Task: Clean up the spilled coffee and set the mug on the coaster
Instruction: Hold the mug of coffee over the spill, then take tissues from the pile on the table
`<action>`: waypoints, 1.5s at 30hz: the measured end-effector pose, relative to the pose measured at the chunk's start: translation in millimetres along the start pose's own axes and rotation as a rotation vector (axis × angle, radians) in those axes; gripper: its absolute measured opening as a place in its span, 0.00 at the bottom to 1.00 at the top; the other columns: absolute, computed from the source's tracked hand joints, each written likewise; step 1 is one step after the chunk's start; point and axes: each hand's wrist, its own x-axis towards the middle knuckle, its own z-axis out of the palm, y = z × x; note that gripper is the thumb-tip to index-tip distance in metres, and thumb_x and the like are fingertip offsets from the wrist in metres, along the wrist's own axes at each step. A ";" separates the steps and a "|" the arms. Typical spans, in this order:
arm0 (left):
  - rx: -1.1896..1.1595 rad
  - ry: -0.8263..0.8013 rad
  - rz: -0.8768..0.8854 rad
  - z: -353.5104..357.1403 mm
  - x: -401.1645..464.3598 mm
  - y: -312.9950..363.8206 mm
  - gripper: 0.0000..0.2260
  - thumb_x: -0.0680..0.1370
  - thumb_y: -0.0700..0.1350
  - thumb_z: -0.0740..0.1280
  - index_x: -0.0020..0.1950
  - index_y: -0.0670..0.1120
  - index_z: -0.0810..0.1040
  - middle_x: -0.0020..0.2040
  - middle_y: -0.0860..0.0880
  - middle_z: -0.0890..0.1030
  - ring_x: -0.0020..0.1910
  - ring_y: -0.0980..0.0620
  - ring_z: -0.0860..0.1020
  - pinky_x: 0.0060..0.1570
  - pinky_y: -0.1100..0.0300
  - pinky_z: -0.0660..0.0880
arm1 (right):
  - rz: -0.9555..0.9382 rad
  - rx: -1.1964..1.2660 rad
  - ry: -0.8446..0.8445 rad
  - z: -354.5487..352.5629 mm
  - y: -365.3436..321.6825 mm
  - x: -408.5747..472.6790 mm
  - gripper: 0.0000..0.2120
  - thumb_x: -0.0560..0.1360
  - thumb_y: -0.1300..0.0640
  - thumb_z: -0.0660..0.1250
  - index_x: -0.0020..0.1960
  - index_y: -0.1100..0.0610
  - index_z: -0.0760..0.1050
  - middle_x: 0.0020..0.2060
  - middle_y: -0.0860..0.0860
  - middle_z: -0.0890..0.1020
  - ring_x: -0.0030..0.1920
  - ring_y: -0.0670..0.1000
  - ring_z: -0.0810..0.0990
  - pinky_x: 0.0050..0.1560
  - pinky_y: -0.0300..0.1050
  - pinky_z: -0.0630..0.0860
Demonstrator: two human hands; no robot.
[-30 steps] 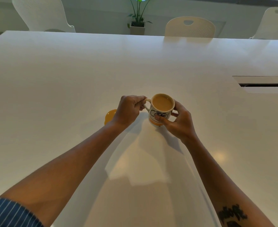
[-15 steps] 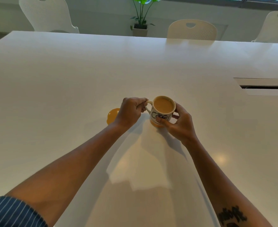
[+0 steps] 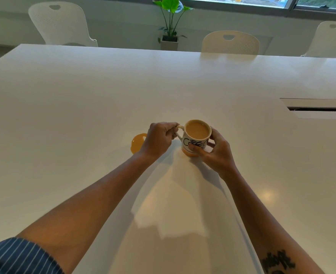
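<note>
Mug (image 3: 196, 138): white, dark lettering on the side, near full of milky coffee, near the middle of the white table (image 3: 84, 107); orange showing under its base, either spilled coffee or a coaster, not possible to tell which. Orange patch (image 3: 136, 142): flat, glossy, just left of the mug, half hidden behind the left hand; likewise puddle or coaster, undecided. Napkin (image 3: 175, 214): white, unfolded, flat on the table between the forearms, near side of the mug, untouched. Step in hand, as judged: lifting the mug clear so the wet spot can be wiped. Advice for doing it well: straight vertical lift, rim kept level given how high the coffee stands, slow travel, base checked for drips before setting down on anything dry. Left hand (image 3: 159, 139): closed, fingers curled round the handle, pinching it. Right hand (image 3: 215, 150): half open, thumb across the lettered front, fingers round the far side, steadying the body of the mug. Beyond: cable slot (image 3: 319, 109) in the table at right; chairs and a potted plant (image 3: 170, 20) past the far edge.
</note>
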 end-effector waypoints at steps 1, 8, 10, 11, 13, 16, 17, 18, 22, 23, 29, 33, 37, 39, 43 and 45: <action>0.004 -0.001 -0.010 0.0 -0.4 0.6 0.11 0.81 0.35 0.69 0.62 0.34 0.83 0.49 0.39 0.88 0.44 0.46 0.87 0.50 0.50 0.85 | 0.003 0.002 -0.011 -0.2 0.0 -0.6 0.39 0.70 0.48 0.84 0.76 0.49 0.72 0.67 0.41 0.80 0.67 0.42 0.79 0.65 0.47 0.82; 0.114 -0.109 -0.097 -6.3 -7.3 6.4 0.23 0.83 0.46 0.68 0.75 0.37 0.73 0.69 0.38 0.80 0.66 0.42 0.80 0.66 0.52 0.77 | 0.050 -0.171 -0.067 -5.3 -9.5 -5.9 0.55 0.70 0.24 0.69 0.85 0.53 0.54 0.84 0.51 0.61 0.84 0.52 0.59 0.79 0.53 0.63; 0.187 -0.133 -0.114 -10.9 -9.4 6.9 0.28 0.84 0.55 0.63 0.79 0.40 0.68 0.75 0.40 0.74 0.75 0.42 0.71 0.73 0.45 0.71 | 0.024 -0.265 -0.048 -10.1 -14.4 -6.4 0.56 0.72 0.19 0.58 0.86 0.54 0.51 0.86 0.52 0.56 0.85 0.54 0.55 0.81 0.57 0.61; 0.217 -0.149 -0.113 -14.4 -9.9 7.4 0.31 0.84 0.59 0.60 0.80 0.41 0.65 0.78 0.41 0.71 0.79 0.42 0.67 0.75 0.42 0.68 | -0.006 -0.308 -0.029 -13.1 -17.6 -6.1 0.55 0.73 0.18 0.54 0.86 0.54 0.51 0.85 0.53 0.56 0.84 0.55 0.55 0.81 0.58 0.62; 0.236 -0.183 -0.086 -22.9 -9.7 8.3 0.35 0.83 0.64 0.54 0.83 0.43 0.59 0.83 0.42 0.63 0.83 0.43 0.57 0.79 0.38 0.59 | -0.066 -0.381 0.017 -18.5 -24.9 -4.4 0.52 0.76 0.20 0.49 0.86 0.55 0.53 0.85 0.55 0.57 0.83 0.57 0.57 0.79 0.60 0.63; 0.254 -0.201 -0.025 -39.0 -6.1 9.8 0.38 0.82 0.68 0.50 0.85 0.46 0.51 0.86 0.45 0.49 0.85 0.46 0.42 0.81 0.38 0.44 | -0.110 -0.470 0.066 -25.1 -38.3 2.5 0.49 0.78 0.22 0.48 0.86 0.55 0.53 0.85 0.56 0.56 0.84 0.58 0.56 0.80 0.63 0.63; 0.269 -0.201 -0.004 -45.7 -4.5 10.3 0.38 0.82 0.69 0.49 0.85 0.47 0.49 0.86 0.46 0.45 0.84 0.47 0.39 0.80 0.38 0.41 | -0.121 -0.496 0.069 -26.1 -43.4 4.9 0.48 0.78 0.23 0.48 0.86 0.55 0.52 0.85 0.56 0.56 0.85 0.58 0.55 0.81 0.64 0.62; 0.290 -0.197 0.014 -53.2 -2.9 10.5 0.39 0.81 0.70 0.48 0.85 0.48 0.48 0.86 0.47 0.42 0.84 0.47 0.37 0.80 0.38 0.38 | -0.134 -0.523 0.066 -26.1 -49.1 7.3 0.47 0.79 0.24 0.49 0.86 0.55 0.51 0.86 0.56 0.54 0.85 0.58 0.53 0.81 0.65 0.61; 0.360 -0.177 0.061 -87.1 4.1 9.1 0.38 0.82 0.69 0.48 0.85 0.49 0.47 0.85 0.47 0.37 0.83 0.47 0.34 0.80 0.37 0.37 | -0.198 -0.626 0.058 -19.6 -72.4 20.6 0.44 0.80 0.32 0.56 0.87 0.54 0.49 0.87 0.54 0.52 0.86 0.58 0.49 0.83 0.66 0.56; 0.370 -0.178 0.068 -96.8 5.2 7.6 0.37 0.82 0.68 0.49 0.85 0.49 0.47 0.85 0.47 0.37 0.83 0.47 0.34 0.80 0.36 0.38 | -0.213 -0.650 0.064 -16.3 -78.9 23.8 0.43 0.81 0.33 0.57 0.87 0.54 0.49 0.87 0.54 0.52 0.86 0.58 0.49 0.83 0.66 0.55; 0.458 -0.159 0.058 -158.1 6.0 -11.5 0.37 0.83 0.67 0.49 0.86 0.48 0.47 0.85 0.46 0.38 0.83 0.46 0.35 0.81 0.37 0.39 | -0.283 -0.744 0.056 21.4 -117.5 40.0 0.40 0.82 0.36 0.57 0.87 0.54 0.50 0.87 0.55 0.50 0.87 0.58 0.47 0.84 0.66 0.51; 0.480 -0.152 0.024 -202.7 -4.2 -34.9 0.36 0.83 0.67 0.48 0.86 0.48 0.47 0.85 0.46 0.39 0.83 0.47 0.35 0.81 0.39 0.38 | -0.317 -0.741 0.018 61.7 -138.8 48.8 0.40 0.82 0.35 0.56 0.87 0.54 0.49 0.87 0.55 0.50 0.87 0.58 0.47 0.85 0.65 0.50; 0.517 -0.136 -0.021 -249.5 -21.5 -64.1 0.36 0.84 0.66 0.49 0.85 0.47 0.48 0.86 0.45 0.40 0.84 0.47 0.36 0.81 0.39 0.39 | -0.338 -0.713 -0.025 110.3 -161.3 57.7 0.40 0.83 0.36 0.56 0.87 0.55 0.50 0.87 0.55 0.51 0.87 0.58 0.48 0.84 0.65 0.52; 0.527 -0.121 -0.052 -274.7 -33.0 -80.5 0.35 0.84 0.66 0.50 0.85 0.46 0.49 0.86 0.45 0.42 0.84 0.47 0.37 0.81 0.39 0.39 | -0.354 -0.698 -0.055 139.4 -172.8 59.3 0.40 0.83 0.36 0.56 0.87 0.55 0.50 0.87 0.55 0.52 0.86 0.58 0.49 0.85 0.64 0.52; 0.557 -0.095 -0.119 -323.8 -55.6 -110.6 0.36 0.84 0.66 0.50 0.85 0.46 0.50 0.86 0.45 0.43 0.84 0.47 0.38 0.81 0.39 0.39 | -0.394 -0.661 -0.124 200.1 -193.7 59.0 0.38 0.84 0.37 0.57 0.87 0.55 0.50 0.86 0.55 0.53 0.86 0.58 0.50 0.85 0.63 0.53; 0.575 -0.085 -0.157 -347.3 -68.9 -124.8 0.37 0.83 0.67 0.49 0.85 0.46 0.51 0.86 0.45 0.44 0.84 0.46 0.38 0.81 0.39 0.39 | -0.415 -0.652 -0.171 231.1 -204.8 57.4 0.38 0.84 0.37 0.57 0.87 0.55 0.50 0.86 0.55 0.54 0.86 0.58 0.51 0.85 0.63 0.54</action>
